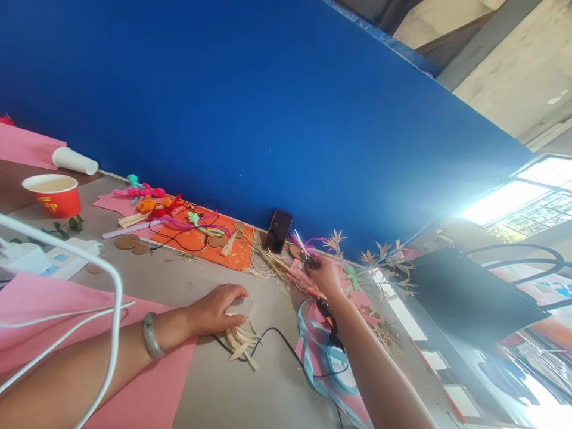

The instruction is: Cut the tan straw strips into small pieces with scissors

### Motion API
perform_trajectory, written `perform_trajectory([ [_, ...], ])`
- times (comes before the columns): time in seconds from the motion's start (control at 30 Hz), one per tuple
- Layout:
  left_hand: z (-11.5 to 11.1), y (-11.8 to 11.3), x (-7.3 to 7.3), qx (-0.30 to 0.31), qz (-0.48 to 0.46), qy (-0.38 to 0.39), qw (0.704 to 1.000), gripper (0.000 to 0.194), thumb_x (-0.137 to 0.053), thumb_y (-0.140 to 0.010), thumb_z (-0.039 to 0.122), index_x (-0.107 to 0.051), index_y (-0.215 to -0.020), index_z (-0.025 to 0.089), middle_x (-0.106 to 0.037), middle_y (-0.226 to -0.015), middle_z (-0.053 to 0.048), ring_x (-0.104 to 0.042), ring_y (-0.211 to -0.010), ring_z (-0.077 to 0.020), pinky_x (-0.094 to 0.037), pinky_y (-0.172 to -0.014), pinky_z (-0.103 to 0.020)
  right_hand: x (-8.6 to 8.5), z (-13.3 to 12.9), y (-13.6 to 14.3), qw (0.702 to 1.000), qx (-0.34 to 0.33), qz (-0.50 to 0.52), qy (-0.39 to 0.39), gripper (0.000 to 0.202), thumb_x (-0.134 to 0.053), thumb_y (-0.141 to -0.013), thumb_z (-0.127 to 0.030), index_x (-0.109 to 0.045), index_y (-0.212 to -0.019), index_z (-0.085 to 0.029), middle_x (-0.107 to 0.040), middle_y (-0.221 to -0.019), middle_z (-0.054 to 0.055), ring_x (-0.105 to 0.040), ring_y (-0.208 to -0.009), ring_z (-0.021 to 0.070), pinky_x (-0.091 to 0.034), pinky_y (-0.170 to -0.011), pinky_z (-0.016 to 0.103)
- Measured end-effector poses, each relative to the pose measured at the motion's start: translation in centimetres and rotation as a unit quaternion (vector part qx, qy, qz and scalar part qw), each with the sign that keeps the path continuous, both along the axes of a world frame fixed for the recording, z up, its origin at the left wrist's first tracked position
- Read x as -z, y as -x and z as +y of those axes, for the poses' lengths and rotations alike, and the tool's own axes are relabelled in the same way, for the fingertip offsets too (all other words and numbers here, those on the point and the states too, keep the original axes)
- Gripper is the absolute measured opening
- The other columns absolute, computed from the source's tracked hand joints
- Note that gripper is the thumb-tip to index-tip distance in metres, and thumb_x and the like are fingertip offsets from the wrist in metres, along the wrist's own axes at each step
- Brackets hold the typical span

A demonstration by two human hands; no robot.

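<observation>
My left hand [218, 310], with a jade bangle [152, 335] on its wrist, rests at the table's middle. Its thumb and fingers are apart, beside a small bundle of pale dried strips [241, 344] that lies partly under the thumb. Further away and to the right, my right hand [322, 275] has its fingers closed near the pink paper and dried stems [274, 260]. Something dark shows at its fingertips, too small to name. A black phone [279, 231] leans against the blue wall just left of that hand.
Blue ribbon [308, 351] and a black cable [286, 341] lie near the right forearm. At the left stand a red paper cup [60, 199], a white power strip [71, 257] and a white cable [117, 310] in the foreground. Orange paper [241, 257] holds craft pieces. A dark bag [473, 298] is at right.
</observation>
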State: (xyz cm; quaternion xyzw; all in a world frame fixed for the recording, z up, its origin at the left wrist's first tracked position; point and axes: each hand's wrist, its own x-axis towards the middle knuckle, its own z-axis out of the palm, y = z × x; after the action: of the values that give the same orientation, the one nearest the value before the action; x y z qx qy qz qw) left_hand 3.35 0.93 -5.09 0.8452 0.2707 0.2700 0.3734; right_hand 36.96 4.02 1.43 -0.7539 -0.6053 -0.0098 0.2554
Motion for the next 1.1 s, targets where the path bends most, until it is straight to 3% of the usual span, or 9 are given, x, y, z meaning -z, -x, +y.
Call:
perform_trajectory([
  [0.3,0.1,0.0,-0.4,0.006,0.008,0.009,1.000,0.031,-0.061,-0.078,0.032,-0.053,-0.105,0.019,-0.062,-0.104,-0.006,-0.057,-0.098,-0.0218,-0.044,-0.089,-0.035,1.8,5.0,1.4,0.995,-0.090,-0.024,0.037,0.002,-0.054,-0.059,-0.019,-0.053,-0.061,-0.019,-0.060,-0.066,0.000,-0.047,-0.063,0.0148,-0.030,-0.059,0.024],
  [0.6,0.1,-0.2,-0.1,0.002,0.005,0.010,1.000,0.028,-0.060,-0.079,0.036,-0.054,-0.101,0.019,-0.062,-0.102,-0.005,-0.056,-0.098,-0.0215,-0.043,-0.088,-0.034,2.9,7.1,1.1,0.991,-0.103,0.020,0.080,0.004,-0.052,-0.056,-0.017,-0.053,-0.059,-0.019,-0.054,-0.056,-0.004,-0.045,-0.055,0.0137,-0.028,-0.054,0.023],
  [0.87,0.1,-0.2,-0.3,0.006,0.010,-0.006,1.000,0.024,-0.058,-0.080,0.030,-0.054,-0.101,0.019,-0.062,-0.101,-0.005,-0.056,-0.097,-0.0207,-0.043,-0.089,-0.034,2.3,6.4,1.5,0.988,-0.104,0.091,0.067,0.005,-0.052,-0.057,-0.021,-0.048,-0.058,-0.020,-0.051,-0.055,-0.005,-0.047,-0.056,0.0143,-0.031,-0.054,0.023],
  [1.1,0.1,-0.2,0.3,0.000,0.003,-0.011,1.000,0.023,-0.058,-0.079,0.027,-0.053,-0.100,0.018,-0.062,-0.104,-0.006,-0.056,-0.099,-0.0211,-0.042,-0.091,-0.034,0.6,2.0,4.3,0.959,-0.199,0.158,0.128,0.018,-0.067,-0.057,-0.030,-0.055,-0.061,-0.018,-0.065,-0.066,0.000,-0.057,-0.062,0.0150,-0.042,-0.059,0.025],
])
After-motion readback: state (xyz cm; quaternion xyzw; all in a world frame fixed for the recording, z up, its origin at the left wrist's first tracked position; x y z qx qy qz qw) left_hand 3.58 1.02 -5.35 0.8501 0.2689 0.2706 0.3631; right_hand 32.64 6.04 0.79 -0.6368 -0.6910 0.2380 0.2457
